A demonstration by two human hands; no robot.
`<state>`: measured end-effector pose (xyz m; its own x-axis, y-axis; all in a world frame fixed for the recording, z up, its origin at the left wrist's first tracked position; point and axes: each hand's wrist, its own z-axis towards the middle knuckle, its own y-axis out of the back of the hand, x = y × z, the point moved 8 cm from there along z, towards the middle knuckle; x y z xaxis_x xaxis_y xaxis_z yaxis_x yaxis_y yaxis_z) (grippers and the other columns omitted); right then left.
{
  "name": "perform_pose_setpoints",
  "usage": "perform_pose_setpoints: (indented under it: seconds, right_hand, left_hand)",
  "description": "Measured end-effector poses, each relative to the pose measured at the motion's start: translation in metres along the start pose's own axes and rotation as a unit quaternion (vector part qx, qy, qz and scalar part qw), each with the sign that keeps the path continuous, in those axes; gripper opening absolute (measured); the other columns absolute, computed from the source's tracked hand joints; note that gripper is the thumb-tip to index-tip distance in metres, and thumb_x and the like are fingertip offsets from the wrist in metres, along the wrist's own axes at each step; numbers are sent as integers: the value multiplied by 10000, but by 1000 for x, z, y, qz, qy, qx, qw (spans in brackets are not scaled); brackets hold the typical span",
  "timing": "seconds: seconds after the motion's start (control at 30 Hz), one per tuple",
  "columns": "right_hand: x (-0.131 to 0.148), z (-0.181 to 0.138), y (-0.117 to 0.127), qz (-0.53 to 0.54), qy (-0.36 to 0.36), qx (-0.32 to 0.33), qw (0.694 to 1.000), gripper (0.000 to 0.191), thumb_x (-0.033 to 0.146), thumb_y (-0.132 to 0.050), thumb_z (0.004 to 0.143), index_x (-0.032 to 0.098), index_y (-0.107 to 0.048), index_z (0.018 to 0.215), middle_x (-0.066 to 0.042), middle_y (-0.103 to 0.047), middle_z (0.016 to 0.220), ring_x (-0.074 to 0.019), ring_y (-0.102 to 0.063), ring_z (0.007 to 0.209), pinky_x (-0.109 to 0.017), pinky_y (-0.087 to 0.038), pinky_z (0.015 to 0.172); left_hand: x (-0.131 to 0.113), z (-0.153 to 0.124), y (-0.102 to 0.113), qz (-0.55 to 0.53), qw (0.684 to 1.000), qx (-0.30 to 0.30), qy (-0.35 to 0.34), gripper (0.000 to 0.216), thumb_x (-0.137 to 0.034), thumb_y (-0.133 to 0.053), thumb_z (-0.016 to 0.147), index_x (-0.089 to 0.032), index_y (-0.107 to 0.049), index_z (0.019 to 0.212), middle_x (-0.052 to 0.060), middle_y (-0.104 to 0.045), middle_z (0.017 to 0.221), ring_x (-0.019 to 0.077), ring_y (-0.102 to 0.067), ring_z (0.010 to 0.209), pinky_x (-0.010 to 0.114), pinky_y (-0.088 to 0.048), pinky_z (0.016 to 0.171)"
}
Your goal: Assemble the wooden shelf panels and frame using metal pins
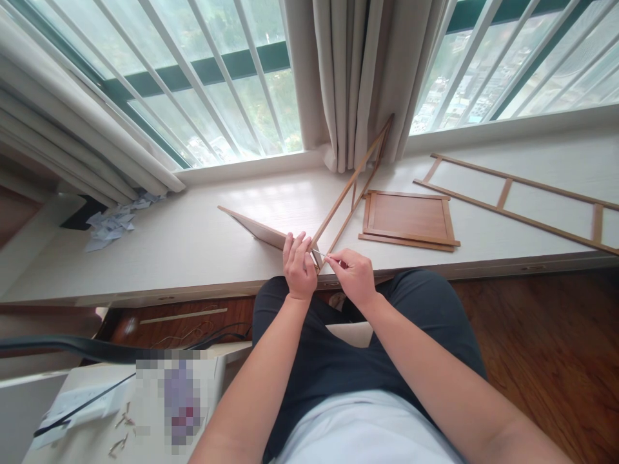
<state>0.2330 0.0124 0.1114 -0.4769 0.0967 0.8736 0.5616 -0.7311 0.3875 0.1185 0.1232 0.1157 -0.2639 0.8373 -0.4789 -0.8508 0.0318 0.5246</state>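
My left hand (300,269) is closed round the near corner where a wooden panel (256,231) meets a narrow ladder-like wooden frame (345,193). The panel stands on edge and slants away to the left; the frame leans up toward the curtain. In my right hand (355,274) is a screwdriver (320,254) with a thin metal shaft and a dark reddish handle, mostly covered by my fingers. Its shaft points left at the joint beside my left fingers. The tip and whatever it meets are too small to make out.
On the white sill (193,258) to the right lie stacked brown panels (406,216) and another ladder-like frame (503,193). Paper scraps (111,225) lie at the left. Several screws (124,415) rest on the lower-left table (213,386). Curtains (338,84) hang behind.
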Motion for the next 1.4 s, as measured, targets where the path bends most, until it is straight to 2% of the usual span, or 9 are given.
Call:
perform_pose_setpoints:
  seconds: [0.17,0.37,0.47,0.6,0.77,0.87,1.27,1.33,1.4]
  right_hand:
    - [0,1,3,54,-40,-17,998,201,393,-690,887,236,-764,784,-38,-739,774,-182,-596,650,-316,-463,685]
    - [-18,1,-9,210,-190,-18,959,245,404,-745,795,191,-723,676,-14,-672,592,-137,-539,527,-271,-433,556]
    - [-28,-1,-20,309,-277,-16,910,270,387,-799,714,169,-676,614,-4,-625,535,-92,-457,449,-226,-330,436]
    - [-36,-10,-36,422,-388,9,819,267,337,-847,634,135,-674,648,11,-595,534,-57,-425,421,-182,-256,372]
    - [-36,-21,-48,502,-492,43,711,155,234,-782,725,117,-683,749,49,-551,531,-29,-399,405,-140,-245,350]
    - [-32,-24,-51,526,-522,52,670,111,196,-728,790,127,-653,746,63,-524,513,-22,-370,385,-133,-225,337]
    - [-34,-29,-53,528,-528,42,663,107,200,-738,774,142,-649,759,66,-517,517,-29,-351,390,-143,-199,343]
    - [-36,-28,-50,520,-512,29,683,127,212,-764,738,141,-660,755,62,-526,523,-32,-357,401,-146,-203,355]
    - [-37,-25,-44,497,-472,11,728,178,253,-799,695,146,-663,735,52,-544,530,-40,-366,411,-161,-216,370]
  left_hand:
    - [1,0,0,-3,1000,2,4,442,-224,-319,1016,-131,-660,1281,132,-653,1370,250,-368,1497,486,-357,1217]
    - [-2,1,1,-1,1000,-3,-6,438,-218,-320,1016,-122,-660,1275,130,-656,1366,244,-380,1490,472,-365,1216]
    - [-2,1,1,7,1000,-4,-5,442,-217,-314,1016,-121,-663,1270,126,-661,1360,245,-381,1489,469,-369,1213]
    - [-2,1,1,4,1000,-7,-7,441,-215,-314,1016,-124,-666,1266,128,-659,1362,249,-382,1488,475,-363,1214]
    - [-1,0,1,-8,1000,-9,-8,432,-209,-329,1015,-130,-661,1280,129,-652,1373,248,-371,1495,471,-357,1216]
    - [0,0,0,-4,1000,-5,-3,435,-211,-326,1015,-128,-662,1278,132,-651,1374,248,-369,1496,472,-353,1219]
    - [-1,1,1,-4,1000,-8,-14,428,-201,-332,1014,-127,-658,1282,128,-652,1373,248,-377,1492,472,-360,1215]
    - [-2,1,1,-5,1000,-8,-13,431,-201,-329,1014,-127,-657,1283,129,-654,1370,250,-381,1490,477,-363,1213]
    - [-2,1,1,-5,1000,-7,-12,434,-206,-327,1014,-128,-658,1283,130,-653,1372,251,-381,1489,481,-364,1212]
